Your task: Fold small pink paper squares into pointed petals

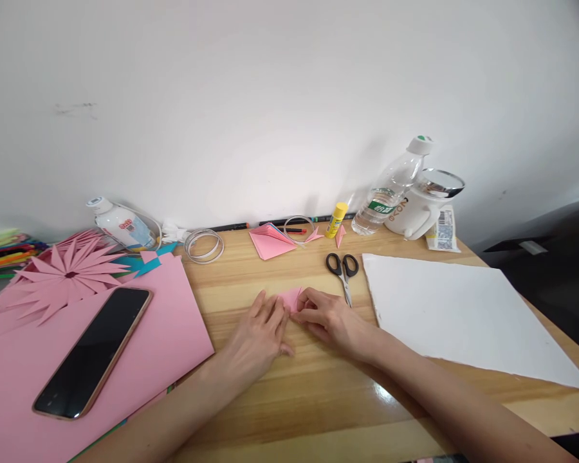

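Observation:
A small piece of folded pink paper (290,298) lies on the wooden table between my two hands. My left hand (258,334) rests flat with its fingers stretched out, the fingertips touching the paper's left edge. On the other side, my right hand (332,319) pinches the paper's right edge between thumb and fingers, which partly hide it. Just beyond my right hand, black-handled scissors (343,270) lie with their blades toward me. Farther back sits a stack of folded pink paper (272,242), near a yellow glue stick (336,220) and a small pink folded piece (340,236).
At left, a phone (92,354) lies on large pink sheets (174,321), beside a pink paper star (72,275) and a white bottle (125,225). A tape roll (203,246), water bottle (386,193) and mug (410,209) line the wall. A white board (458,315) lies right.

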`<act>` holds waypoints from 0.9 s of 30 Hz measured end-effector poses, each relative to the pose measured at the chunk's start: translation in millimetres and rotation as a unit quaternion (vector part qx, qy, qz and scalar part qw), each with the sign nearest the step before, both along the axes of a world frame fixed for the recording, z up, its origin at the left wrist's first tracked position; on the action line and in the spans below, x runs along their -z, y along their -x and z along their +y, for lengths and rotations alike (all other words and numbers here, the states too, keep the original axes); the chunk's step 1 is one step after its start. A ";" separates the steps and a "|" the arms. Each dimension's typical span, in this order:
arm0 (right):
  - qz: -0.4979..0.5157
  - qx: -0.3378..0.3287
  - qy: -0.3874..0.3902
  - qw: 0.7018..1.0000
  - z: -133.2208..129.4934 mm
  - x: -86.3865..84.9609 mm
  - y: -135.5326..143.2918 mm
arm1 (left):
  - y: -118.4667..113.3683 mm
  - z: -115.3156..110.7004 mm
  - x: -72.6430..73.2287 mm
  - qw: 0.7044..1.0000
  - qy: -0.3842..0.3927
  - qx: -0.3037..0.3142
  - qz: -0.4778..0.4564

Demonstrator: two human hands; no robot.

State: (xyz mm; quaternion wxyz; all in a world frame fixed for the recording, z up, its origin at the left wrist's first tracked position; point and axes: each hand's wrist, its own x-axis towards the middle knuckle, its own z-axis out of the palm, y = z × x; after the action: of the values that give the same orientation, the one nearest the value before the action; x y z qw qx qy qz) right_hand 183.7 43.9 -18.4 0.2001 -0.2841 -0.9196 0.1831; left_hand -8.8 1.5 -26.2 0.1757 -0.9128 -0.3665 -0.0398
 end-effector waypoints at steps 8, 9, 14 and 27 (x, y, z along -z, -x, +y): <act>-0.049 -0.007 0.009 0.999 -3.7 -4.7 -0.1 | -1.5 -1.0 -0.5 0.999 0.024 -0.018 0.015; -0.047 -0.004 0.008 0.999 -4.0 -4.2 0.0 | -1.1 -1.3 -0.4 0.999 0.023 -0.016 0.016; 0.013 0.003 0.038 0.999 -2.7 1.3 -4.9 | 0.6 -3.0 2.0 1.000 0.018 -0.018 0.011; -0.025 -0.088 0.015 0.996 1.5 -5.0 -20.1 | 0.1 -3.2 1.8 0.999 0.029 -0.006 0.019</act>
State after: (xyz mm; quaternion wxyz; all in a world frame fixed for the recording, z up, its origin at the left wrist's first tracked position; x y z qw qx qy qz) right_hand 203.8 45.4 -13.5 0.1562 -0.2096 -0.9428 0.2069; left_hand -8.8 -1.7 -28.0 0.1566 -0.9159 -0.3694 -0.0114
